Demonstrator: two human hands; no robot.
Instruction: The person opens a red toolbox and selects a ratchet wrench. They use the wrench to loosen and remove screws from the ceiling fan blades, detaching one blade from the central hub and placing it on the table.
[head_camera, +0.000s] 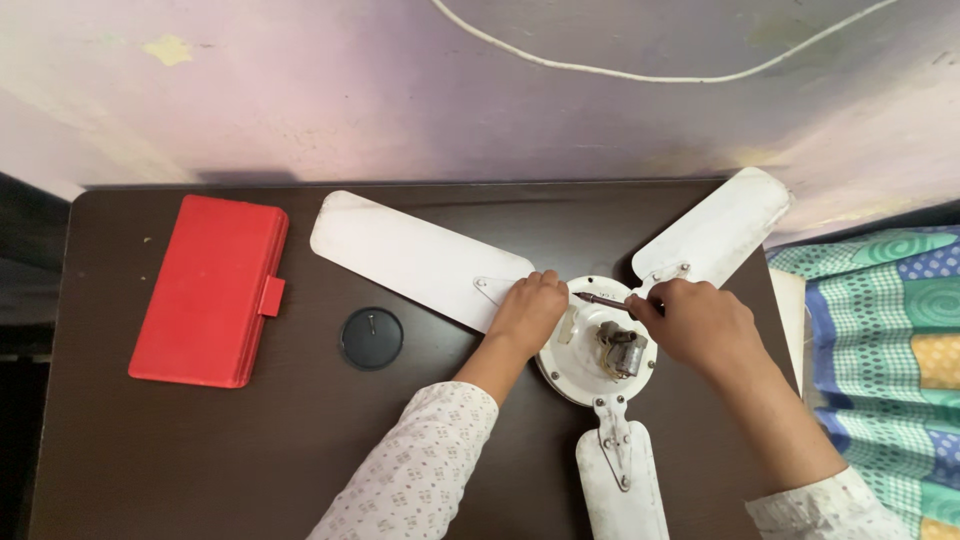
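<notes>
Metal screwdriver (603, 300) pinched in right hand (697, 325) fingers; left hand (528, 310) fingers curled on white fan hub (590, 365).

Ceiling fan (600, 350) lies on table (200, 450), right of centre; blades run out at 10, 2 and 6 o'clock from hub. Left hand (528, 308) on hub's 9 o'clock edge, right hand (700, 322) at 3, screwdriver (603, 300) between them. Round cap (371, 338) left of fan; flat case (212, 290) further left. Cloth (885, 340) off table's right edge.

The near fan blade (622, 490) is cut off by the bottom edge.
</notes>
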